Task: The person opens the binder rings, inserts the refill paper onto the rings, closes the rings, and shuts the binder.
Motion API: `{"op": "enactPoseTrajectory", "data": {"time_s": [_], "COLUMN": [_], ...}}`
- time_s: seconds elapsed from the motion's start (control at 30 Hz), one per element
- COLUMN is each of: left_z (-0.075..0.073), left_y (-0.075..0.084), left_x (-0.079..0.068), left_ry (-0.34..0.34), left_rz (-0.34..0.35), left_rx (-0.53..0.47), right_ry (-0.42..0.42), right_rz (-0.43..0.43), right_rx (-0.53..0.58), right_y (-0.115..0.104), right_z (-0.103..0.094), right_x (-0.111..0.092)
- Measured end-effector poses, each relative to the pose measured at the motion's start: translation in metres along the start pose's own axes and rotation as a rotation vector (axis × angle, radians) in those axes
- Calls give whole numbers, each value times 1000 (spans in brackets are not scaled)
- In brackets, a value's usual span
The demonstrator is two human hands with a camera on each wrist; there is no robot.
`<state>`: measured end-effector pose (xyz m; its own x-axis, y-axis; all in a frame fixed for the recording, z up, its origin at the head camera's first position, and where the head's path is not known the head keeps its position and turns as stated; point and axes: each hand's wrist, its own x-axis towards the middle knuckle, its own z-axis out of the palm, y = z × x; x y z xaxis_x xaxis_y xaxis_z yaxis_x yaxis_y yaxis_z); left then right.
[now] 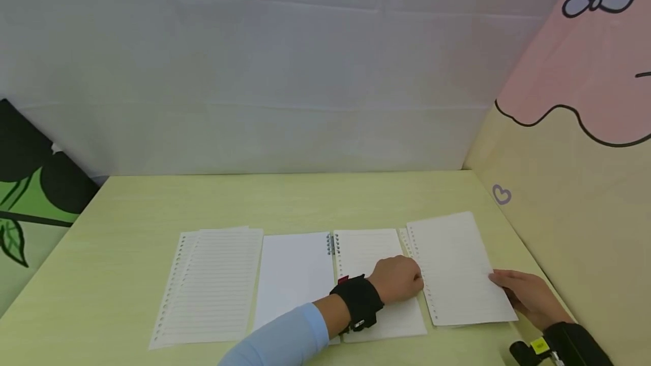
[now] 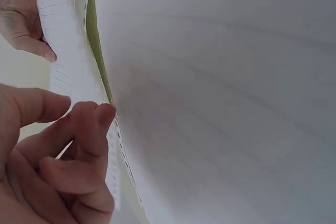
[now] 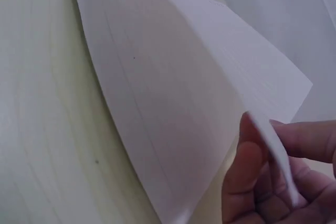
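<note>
On the table lies a spiral notebook with a blank left page [image 1: 295, 270] and a lined right page [image 1: 368, 253]. My left hand [image 1: 399, 280] is over the right page's outer edge, fingers loosely curled beside the punched edge of a loose-leaf sheet [image 1: 458, 264]. In the left wrist view, no paper shows between the left thumb [image 2: 50, 106] and fingers. My right hand [image 1: 526, 292] pinches that sheet at its right edge. The right wrist view shows the paper bent between thumb and fingers, a broad white page [image 3: 157, 87] beneath it.
Overlapping loose lined sheets [image 1: 218, 281] with punched left edges lie left of the notebook. Another punched paper edge [image 1: 405, 239] shows between notebook and held sheet. A white backdrop [image 1: 285, 83] rises behind the table [image 1: 203, 202]; a printed side panel [image 1: 585, 196] stands at the right.
</note>
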<state>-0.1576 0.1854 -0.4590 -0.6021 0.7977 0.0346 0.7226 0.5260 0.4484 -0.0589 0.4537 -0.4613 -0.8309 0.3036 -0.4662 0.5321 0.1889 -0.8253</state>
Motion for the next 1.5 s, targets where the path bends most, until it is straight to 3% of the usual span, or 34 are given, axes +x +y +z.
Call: {"op": "enactPoseTrajectory", "data": {"time_s": [0.13,0.37,0.47,0.6,0.97,1.5], "left_z": [-3,-8,-7,-8,-10,-16], "left_y": [-4,-14,-16,-18,-23,-27], "left_x": [-2,-3,-2,-3,-8,-13], "left_ry": [32,65,88,109,81,60], "left_rz": [-35,-49,-63,-91,-123,-166], "left_rx": [-65,-368,-437,-452,-497,-495], "right_ry": [-34,-78,-85,-84,-184,-166], "right_rz": [13,15,7,4,-29,-22], "right_rx": [95,204,212,197,237,202], "right_y": [4,7,7,7,2,-4], "right_z": [-2,2,6,10,14,22], "right_x": [0,-2,-3,-4,-8,-11]}}
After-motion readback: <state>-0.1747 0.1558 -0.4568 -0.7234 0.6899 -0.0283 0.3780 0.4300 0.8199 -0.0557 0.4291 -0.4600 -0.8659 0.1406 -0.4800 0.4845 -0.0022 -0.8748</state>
